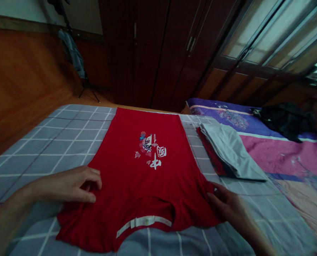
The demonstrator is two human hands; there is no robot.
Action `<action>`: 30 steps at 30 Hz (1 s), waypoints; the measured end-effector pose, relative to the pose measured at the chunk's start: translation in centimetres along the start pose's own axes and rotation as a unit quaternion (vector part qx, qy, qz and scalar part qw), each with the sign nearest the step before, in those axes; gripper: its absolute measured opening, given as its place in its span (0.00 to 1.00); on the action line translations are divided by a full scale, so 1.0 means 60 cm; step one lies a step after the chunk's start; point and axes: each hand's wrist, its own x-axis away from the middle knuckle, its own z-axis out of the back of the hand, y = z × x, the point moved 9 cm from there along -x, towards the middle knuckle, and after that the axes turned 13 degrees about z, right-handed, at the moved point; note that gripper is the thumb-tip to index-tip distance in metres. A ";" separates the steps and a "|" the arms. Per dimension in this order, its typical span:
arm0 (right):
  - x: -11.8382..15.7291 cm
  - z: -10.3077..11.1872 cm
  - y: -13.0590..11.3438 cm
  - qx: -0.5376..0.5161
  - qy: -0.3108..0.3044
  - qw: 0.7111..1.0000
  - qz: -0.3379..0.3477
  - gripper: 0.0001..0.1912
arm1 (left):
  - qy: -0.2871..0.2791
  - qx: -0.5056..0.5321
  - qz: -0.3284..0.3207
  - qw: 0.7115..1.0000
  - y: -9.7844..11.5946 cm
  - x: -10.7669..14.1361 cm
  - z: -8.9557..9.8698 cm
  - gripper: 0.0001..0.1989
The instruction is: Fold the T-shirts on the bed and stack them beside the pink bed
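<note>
A red T-shirt (pixel 137 177) lies spread flat on the grey checked bedsheet (pixel 75 142), its neckline and white neck tape nearest me. White characters and a colourful print mark its middle. At the shirt's left edge, near the sleeve, my left hand (pixel 75 185) is closed, with red cloth between thumb and curled fingers. My right hand (pixel 226 201) pinches the opposite edge by the other sleeve, where the cloth is slightly bunched. Part of its fingertips is hidden by the cloth.
Folded clothes (pixel 230 149), pale grey over dark red, lie to the right of the shirt. Beyond them is a purple and pink bedspread (pixel 275 149) with a black garment (pixel 286 119). A dark wardrobe (pixel 153 53) and a clothes stand (pixel 86 83) stand behind.
</note>
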 end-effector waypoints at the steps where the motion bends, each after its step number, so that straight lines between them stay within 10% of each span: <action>1: 0.000 0.000 0.004 -0.048 0.013 0.998 -0.027 0.22 | -0.051 -0.004 -0.004 0.999 0.013 -0.002 -0.023 0.04; 12: 0.043 0.023 0.048 -0.270 0.155 0.944 -0.114 0.23 | 0.022 -0.151 -0.239 0.959 0.248 0.027 -0.168 0.32; 19: 0.049 -0.002 0.044 -0.210 0.042 0.971 -0.107 0.17 | 0.062 -0.210 -0.289 0.932 0.330 0.002 -0.184 0.05; 24: 0.065 0.029 0.041 -0.246 0.127 0.951 -0.135 0.17 | -0.019 -0.064 -0.368 0.928 0.361 0.016 -0.160 0.04; 30: 0.056 0.006 0.027 -0.219 0.106 0.962 -0.127 0.14 | 0.059 -0.138 -0.339 0.929 0.348 -0.019 -0.210 0.08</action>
